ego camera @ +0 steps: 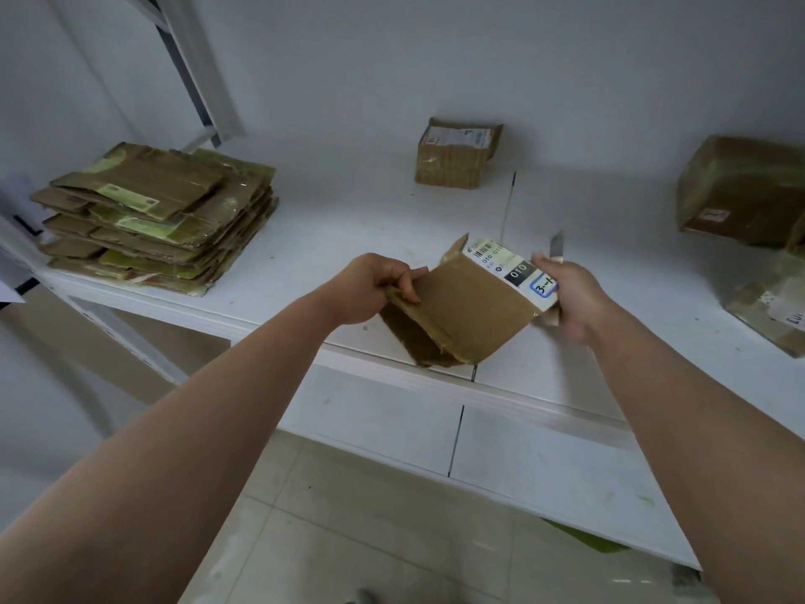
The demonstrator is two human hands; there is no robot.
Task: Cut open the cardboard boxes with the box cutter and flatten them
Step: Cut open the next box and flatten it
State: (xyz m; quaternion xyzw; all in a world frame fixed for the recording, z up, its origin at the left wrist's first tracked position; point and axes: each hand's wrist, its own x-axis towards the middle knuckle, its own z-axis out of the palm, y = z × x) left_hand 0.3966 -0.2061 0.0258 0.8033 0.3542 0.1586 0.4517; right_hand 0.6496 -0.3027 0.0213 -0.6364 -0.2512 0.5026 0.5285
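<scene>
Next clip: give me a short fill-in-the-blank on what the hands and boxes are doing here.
1. The left hand pinches a ____ of the held cardboard box.
2. The right hand grips the box and the ____, blade pointing up.
3. The stack of flattened boxes lies on the shelf's ____ side.

Missing words: flap; box cutter; left

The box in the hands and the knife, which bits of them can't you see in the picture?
Head view:
- Box cutter: only the blade tip shows; the right hand hides the handle.
- Held box: its underside faces away, and the left hand covers one flap edge.
- Its label: the small print is too tiny to read.
- Box at the right edge: cut off by the frame.
</scene>
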